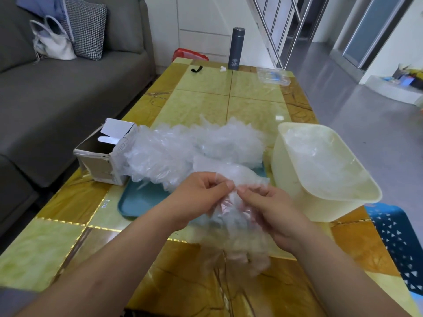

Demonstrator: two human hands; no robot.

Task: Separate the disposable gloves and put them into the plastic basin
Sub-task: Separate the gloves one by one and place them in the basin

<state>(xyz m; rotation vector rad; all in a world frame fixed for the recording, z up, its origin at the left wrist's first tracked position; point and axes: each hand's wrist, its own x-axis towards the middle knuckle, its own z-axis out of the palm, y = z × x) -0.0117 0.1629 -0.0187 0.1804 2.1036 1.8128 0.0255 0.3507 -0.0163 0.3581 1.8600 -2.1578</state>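
A big heap of clear disposable gloves (194, 149) lies across a teal tray (139, 200) in the middle of the table. My left hand (203, 195) and my right hand (270, 209) meet just in front of the heap, and both pinch the top edge of a thin clear glove bundle (238, 227) that hangs down between them towards the table's near edge. The cream plastic basin (297, 197) stands to the right of the tray, with several clear gloves (320, 161) inside it.
An open cardboard box (100, 161) lies on its side left of the heap. At the table's far end stand a dark flask (235, 49) and a clear plastic package (273, 75). A grey sofa (57, 92) runs along the left; a blue stool (398, 236) sits at right.
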